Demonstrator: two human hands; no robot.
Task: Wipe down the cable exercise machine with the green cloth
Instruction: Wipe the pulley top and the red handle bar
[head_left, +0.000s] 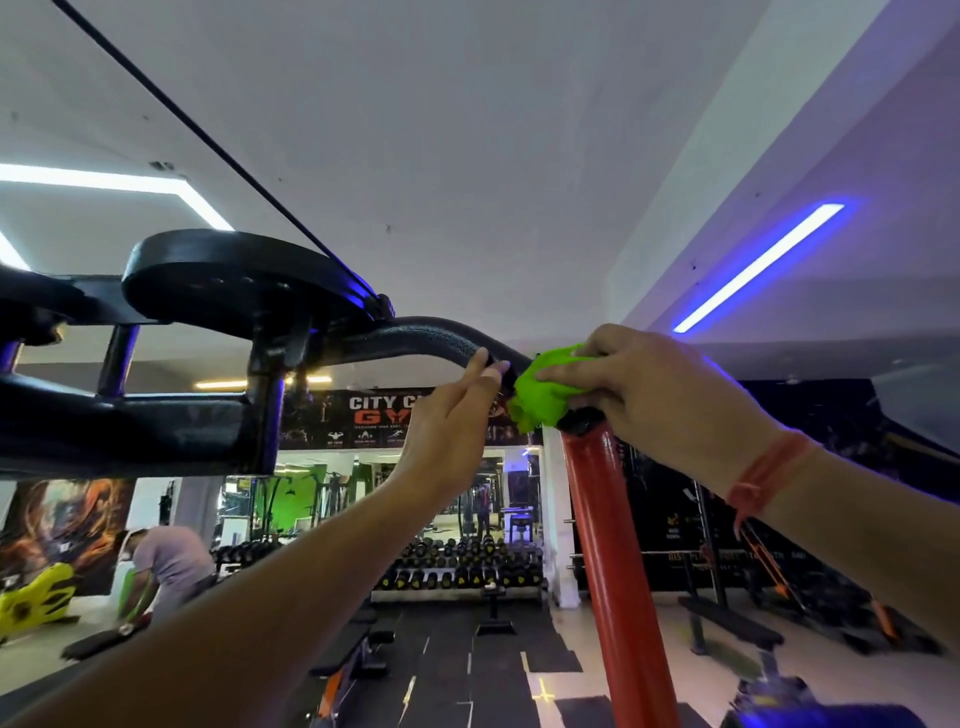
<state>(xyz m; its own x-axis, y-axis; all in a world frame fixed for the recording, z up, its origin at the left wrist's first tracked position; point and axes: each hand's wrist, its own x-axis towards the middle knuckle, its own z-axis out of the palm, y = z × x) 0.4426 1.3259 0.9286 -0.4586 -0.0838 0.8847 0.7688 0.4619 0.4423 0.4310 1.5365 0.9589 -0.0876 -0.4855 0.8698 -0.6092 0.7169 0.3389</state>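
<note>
Near the centre of the frame, the right hand (654, 400) clutches the bunched green cloth (543, 387) and presses it onto the curved black bar (415, 340) of the cable exercise machine, just where that bar meets the top of the red upright post (610, 545). The left hand (452, 415) reaches up just left of the cloth, its fingers curled against the underside of the same bar. A red thread bracelet (763, 473) circles the right wrist. At upper left a black cable (208, 140) runs diagonally down to a large black pulley housing (234, 275). In the lower middle distance stands a rack of dumbbells (462, 566), and at lower left another person (166, 561) bends forward.
</note>
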